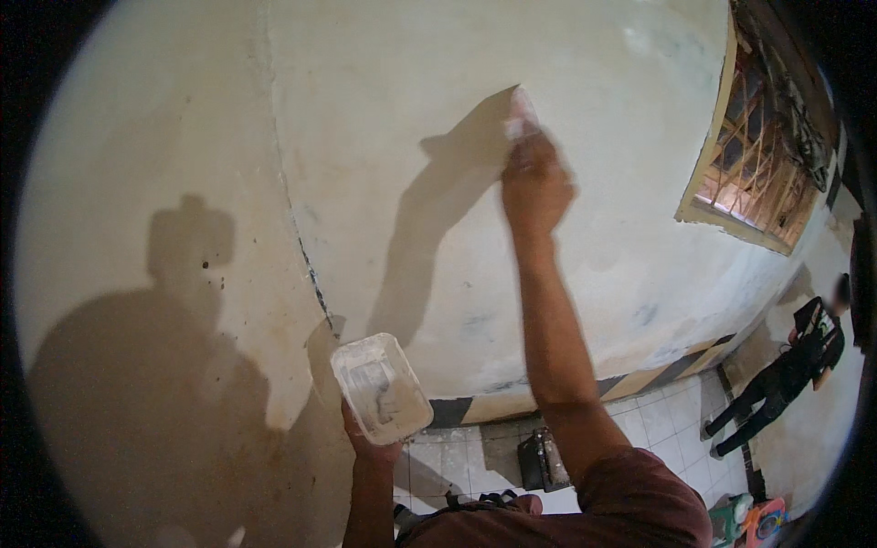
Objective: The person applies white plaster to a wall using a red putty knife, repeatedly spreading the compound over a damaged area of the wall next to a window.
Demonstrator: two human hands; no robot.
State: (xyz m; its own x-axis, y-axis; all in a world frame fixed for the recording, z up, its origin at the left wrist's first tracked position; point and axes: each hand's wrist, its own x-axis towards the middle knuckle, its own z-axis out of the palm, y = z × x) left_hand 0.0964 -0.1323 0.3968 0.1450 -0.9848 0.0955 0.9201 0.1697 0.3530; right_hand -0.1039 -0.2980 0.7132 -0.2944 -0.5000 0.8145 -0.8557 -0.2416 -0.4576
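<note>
My right hand (537, 183) is raised at arm's length against the pale wall (393, 91), its fingers closed round a small whitish flat tool (522, 108). The tool's tip is at or very near the wall; blur hides whether it is a brush or a scraper. Lower down, my left hand (370, 443) grips a rectangular translucent plastic tub (382, 390) from below. White residue coats the tub's inside, and a pale mass lies within it. Just above the tub, a dark crack (309, 265) runs up the wall.
A barred window (754, 169) is set in the wall at upper right. Another person (786, 374) stands at far right. A dark box-like object (541, 459) sits on the tiled floor (658, 420); green and orange items (754, 521) lie at lower right.
</note>
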